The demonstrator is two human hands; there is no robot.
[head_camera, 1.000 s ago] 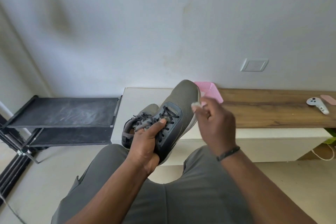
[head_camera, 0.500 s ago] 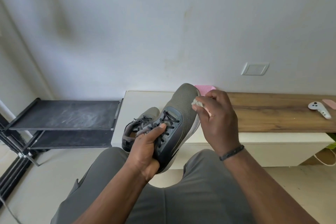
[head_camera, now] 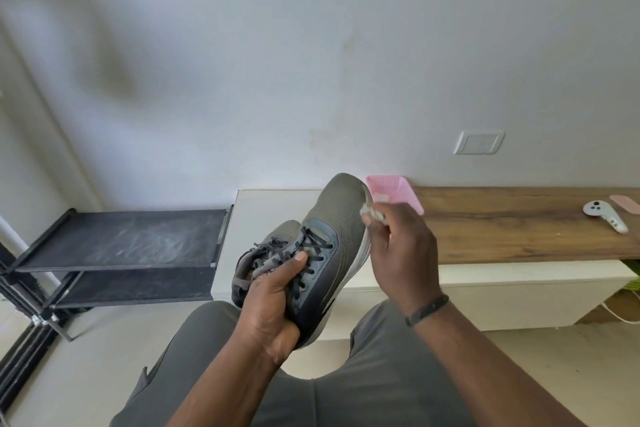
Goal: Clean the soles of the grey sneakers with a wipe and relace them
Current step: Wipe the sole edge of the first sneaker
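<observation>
Grey sneakers (head_camera: 311, 253) both held in left hand (head_camera: 273, 302), thumb across the laces, toes tilted up & away, above the lap in front of the desk (head_camera: 519, 229). Right hand (head_camera: 401, 253) pinches a small crumpled wipe (head_camera: 372, 213) w/ curled fingers, against the sole edge near the toe of the nearer shoe. Pink tray (head_camera: 394, 189) on desk behind; white controller (head_camera: 604, 218) at far right.

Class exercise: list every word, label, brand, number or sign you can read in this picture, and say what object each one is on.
No readable text anywhere.
Held sneaker: no brand or label can be made out.
Wall plate: blank.
White controller: buttons only, any marks too small to read.
Pink tray: no writing visible.
</observation>
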